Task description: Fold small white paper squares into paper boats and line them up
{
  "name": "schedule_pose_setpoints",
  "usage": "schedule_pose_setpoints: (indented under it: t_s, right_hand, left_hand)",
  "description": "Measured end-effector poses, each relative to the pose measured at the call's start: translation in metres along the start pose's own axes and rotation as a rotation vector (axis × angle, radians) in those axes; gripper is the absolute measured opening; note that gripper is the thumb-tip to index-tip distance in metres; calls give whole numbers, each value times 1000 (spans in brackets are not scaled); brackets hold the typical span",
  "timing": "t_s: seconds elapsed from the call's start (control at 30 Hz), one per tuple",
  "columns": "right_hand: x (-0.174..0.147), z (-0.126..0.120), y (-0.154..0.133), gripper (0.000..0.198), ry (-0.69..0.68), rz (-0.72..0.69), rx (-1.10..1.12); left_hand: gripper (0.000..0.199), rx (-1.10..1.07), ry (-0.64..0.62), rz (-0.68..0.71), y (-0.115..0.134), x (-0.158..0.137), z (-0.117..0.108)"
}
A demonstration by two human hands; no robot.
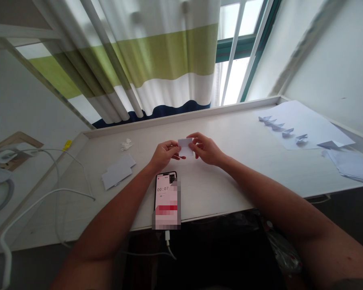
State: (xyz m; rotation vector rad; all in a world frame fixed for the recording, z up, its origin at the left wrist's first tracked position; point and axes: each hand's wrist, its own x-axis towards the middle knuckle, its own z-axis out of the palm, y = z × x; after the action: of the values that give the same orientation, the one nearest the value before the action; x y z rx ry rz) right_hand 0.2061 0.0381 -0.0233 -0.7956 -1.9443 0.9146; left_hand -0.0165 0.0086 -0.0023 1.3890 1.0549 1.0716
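Observation:
A small white piece of paper (185, 147) is held up between both hands, just above the white desk (211, 193). My left hand (165, 154) pinches its left edge between thumb and fingers. On the other side, my right hand (206, 149) grips the right edge, with the index finger along the top corner. The paper looks roughly rectangular; whether it is folded I cannot tell. Below my left hand lies a phone (166, 197) showing a timer, partly blurred out.
White paper sheets (117, 172) and a crumpled paper (126, 144) lie at left. Several folded paper boats (287, 132) rest on a large sheet (305, 117) at right, beside a paper stack (352, 165). A cable (167, 238) runs from the phone; white cords (48, 195) cross the left side.

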Motion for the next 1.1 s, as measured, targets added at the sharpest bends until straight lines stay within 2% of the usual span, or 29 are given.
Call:
schedule_pose_setpoints:
  t_s: [0.27,0.47,0.57,0.7,0.77,0.87,1.0,1.1]
  right_hand:
    - [0,2,1,25,16,15,34]
    - [2,1,-4,24,57,24,235]
    - [3,-2,-8,19,27,74,322]
    - [4,-3,-9,18,2,133,389]
    - [5,-2,-7,23,30,121,385]
    - [6,0,-3,41,58,119,379]
    - [6,0,-1,49,3,163,333]
    - [5,-1,-5,49,5,133,307]
  left_hand:
    - [32,-9,0,-1,-3,1,0]
    - [33,-80,21,-13,-2,1,-2]
    - [26,-110,14,-18,2,0,-4]
    - [26,-109,10,-12,3,-1,-2]
    - [29,-66,24,36,2,-2,1]
    - [33,15,17,113,0,-3,4]
    - [34,101,23,164,0,-4,7]
    - [35,122,-1,146,-2,-4,7]
